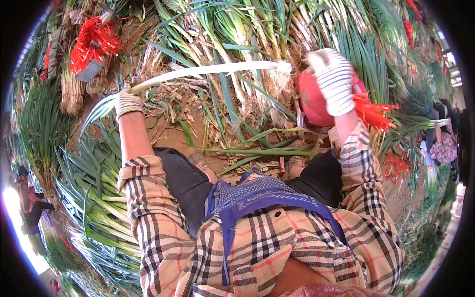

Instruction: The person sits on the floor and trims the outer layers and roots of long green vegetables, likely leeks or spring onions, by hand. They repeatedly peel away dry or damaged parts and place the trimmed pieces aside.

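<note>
My left hand (pixel 130 98), in a striped knit glove, is closed around a long scallion (pixel 211 69) where its white stalk meets the green leaves. The bare white stalk stretches to the right, its root end stopping a little short of my right hand (pixel 330 80). That hand wears a white glove with dark stripes and is held above a red rounded object (pixel 313 98). Its fingers are bent and somewhat blurred; whether they hold anything small cannot be told. Red plastic strips (pixel 373 111) hang beside the right wrist.
Unpeeled scallions with roots (pixel 237 33) lie in a thick row ahead. Peeled scallions (pixel 107 208) are heaped at my left. Cut leaves and husks litter the soil (pixel 167 130) between my feet. More red strips (pixel 97 41) hang at upper left. Other people (pixel 443 144) are at the far sides.
</note>
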A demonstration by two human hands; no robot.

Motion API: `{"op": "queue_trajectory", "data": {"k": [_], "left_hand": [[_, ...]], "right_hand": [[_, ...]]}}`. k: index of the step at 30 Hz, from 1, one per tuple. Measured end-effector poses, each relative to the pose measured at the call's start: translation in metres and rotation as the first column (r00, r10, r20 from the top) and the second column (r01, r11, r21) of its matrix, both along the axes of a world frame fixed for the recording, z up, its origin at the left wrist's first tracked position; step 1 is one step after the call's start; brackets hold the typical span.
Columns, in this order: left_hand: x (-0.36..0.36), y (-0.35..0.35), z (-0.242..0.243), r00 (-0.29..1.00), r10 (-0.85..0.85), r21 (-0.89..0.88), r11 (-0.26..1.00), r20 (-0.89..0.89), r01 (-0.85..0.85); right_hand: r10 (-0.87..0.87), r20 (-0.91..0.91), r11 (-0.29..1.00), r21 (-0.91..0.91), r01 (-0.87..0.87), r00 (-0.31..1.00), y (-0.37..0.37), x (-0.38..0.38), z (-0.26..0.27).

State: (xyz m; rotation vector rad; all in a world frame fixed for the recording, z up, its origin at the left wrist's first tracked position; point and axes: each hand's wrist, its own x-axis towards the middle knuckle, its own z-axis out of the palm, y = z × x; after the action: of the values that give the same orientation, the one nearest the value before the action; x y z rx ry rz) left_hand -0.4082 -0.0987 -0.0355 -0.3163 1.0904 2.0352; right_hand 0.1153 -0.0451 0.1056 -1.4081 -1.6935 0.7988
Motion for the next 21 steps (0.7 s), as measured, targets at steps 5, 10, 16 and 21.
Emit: {"op": "queue_trajectory", "data": {"k": [5, 10, 16, 21], "left_hand": [[0.006, -0.005, 0.001, 0.992, -0.013, -0.084, 0.996, -0.123, 0.003], [0.008, 0.003, -0.013, 0.988, -0.103, -0.078, 0.992, -0.115, 0.095], [0.074, 0.022, 0.027, 0.992, -0.109, -0.030, 0.994, -0.067, 0.107], [0.078, 0.017, 0.049, 0.947, -0.316, 0.289, 0.902, -0.064, 0.321]], "right_hand": [[-0.058, 0.385, 0.992, 0.129, 0.008, 0.921, 0.060, 0.107, -0.035], [0.214, 0.656, 0.832, 0.266, -0.487, 0.724, -0.012, -0.044, 0.016], [0.135, 0.732, 0.818, 0.299, -0.492, 0.668, -0.006, -0.053, -0.017], [0.273, 0.592, 0.815, 0.276, -0.509, 0.758, -0.001, -0.039, -0.020]]}}
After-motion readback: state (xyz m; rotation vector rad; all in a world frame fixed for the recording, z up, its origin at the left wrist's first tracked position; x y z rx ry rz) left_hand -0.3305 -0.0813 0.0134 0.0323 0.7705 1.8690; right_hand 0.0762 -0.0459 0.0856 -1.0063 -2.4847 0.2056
